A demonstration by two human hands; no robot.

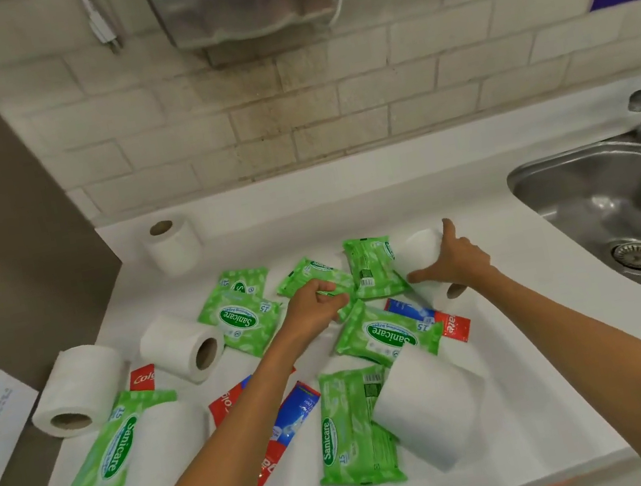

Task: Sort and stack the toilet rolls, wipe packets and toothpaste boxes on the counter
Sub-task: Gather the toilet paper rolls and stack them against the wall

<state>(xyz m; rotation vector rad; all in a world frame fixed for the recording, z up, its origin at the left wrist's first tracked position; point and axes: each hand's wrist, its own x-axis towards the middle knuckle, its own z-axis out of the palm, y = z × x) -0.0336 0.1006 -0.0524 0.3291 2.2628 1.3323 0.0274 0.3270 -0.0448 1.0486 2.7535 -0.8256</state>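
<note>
Nearest, on white counter: white paper toilet roll leaning on flat green plastic wipe packet, red-and-blue toothpaste box alongside. Farther back, left hand curled, pinching another green packet; right hand spread wide, clasping farther toilet roll.

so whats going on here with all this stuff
A person is sorting toiletries on the counter beside the sink. The left hand grips a green wipe packet, the right hand clasps a toilet roll lying on its side. One roll stands upright at the back; other rolls, packets and toothpaste boxes lie mixed.
</note>
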